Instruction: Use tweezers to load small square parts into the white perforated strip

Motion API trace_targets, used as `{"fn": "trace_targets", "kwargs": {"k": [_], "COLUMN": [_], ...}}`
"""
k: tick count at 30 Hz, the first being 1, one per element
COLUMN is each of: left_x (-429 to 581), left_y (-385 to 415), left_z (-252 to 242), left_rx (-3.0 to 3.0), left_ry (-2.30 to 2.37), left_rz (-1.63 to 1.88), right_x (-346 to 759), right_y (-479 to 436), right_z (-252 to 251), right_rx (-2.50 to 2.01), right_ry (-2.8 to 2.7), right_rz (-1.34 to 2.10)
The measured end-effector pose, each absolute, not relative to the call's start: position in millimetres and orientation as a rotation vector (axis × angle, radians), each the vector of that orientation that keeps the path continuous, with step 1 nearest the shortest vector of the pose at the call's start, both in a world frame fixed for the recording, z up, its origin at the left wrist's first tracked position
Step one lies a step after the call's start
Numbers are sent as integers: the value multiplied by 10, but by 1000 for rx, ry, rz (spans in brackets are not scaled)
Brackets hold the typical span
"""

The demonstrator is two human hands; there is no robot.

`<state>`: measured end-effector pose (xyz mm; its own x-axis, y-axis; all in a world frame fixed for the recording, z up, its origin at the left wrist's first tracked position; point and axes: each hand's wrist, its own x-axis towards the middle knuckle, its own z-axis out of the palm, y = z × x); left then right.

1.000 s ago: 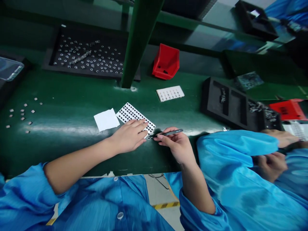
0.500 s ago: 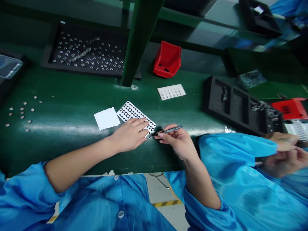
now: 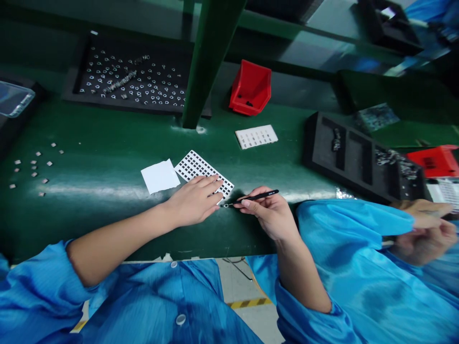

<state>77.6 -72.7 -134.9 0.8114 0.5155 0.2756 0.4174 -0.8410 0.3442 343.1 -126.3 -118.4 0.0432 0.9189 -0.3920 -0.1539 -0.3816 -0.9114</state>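
Note:
My left hand (image 3: 197, 199) lies flat, fingers stretched out, over the lower right part of a white sheet with rows of black squares (image 3: 195, 166). In my right hand (image 3: 270, 212) are black tweezers (image 3: 258, 196), gripped like a pen just right of the sheet. Their tips point left at a tiny pale-edged square piece (image 3: 225, 205) close to my left fingertips; whether they pinch it I cannot tell. A blank white paper (image 3: 160, 177) lies against the sheet's left corner.
A black tray of small metal parts (image 3: 150, 107) sits behind a green post (image 3: 211, 52). Further right are a red bin (image 3: 250, 88), a white card (image 3: 256, 137) and a black foam tray (image 3: 324, 157). Small square pieces (image 3: 34, 167) lie left. A co-worker's sleeve (image 3: 355, 220) borders my right arm.
My right hand and the tweezers have shifted slightly right, the tweezers now lying flatter. A pale-edged piece shows at their tips. My left hand stays on the sheet.

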Motion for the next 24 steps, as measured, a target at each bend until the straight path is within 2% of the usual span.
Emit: {"fn": "trace_targets", "kwargs": {"k": [5, 11, 16, 24], "left_x": [639, 401, 279, 151], "left_y": [-704, -708, -595, -567], "left_z": [-1188, -920, -788, -726], "left_rx": [2535, 1750, 1176, 1000], "left_ry": [760, 970, 917, 877], "left_rz": [830, 1054, 1199, 1331], "right_x": [3326, 2762, 2155, 1885], "right_y": [-1241, -894, -573, -479], "right_z": [-1054, -749, -599, -689], "right_rx": [-1289, -991, -867, -853], "right_ry": [-800, -752, -763, -814], "right_rz": [1461, 1430, 1435, 1405]}}
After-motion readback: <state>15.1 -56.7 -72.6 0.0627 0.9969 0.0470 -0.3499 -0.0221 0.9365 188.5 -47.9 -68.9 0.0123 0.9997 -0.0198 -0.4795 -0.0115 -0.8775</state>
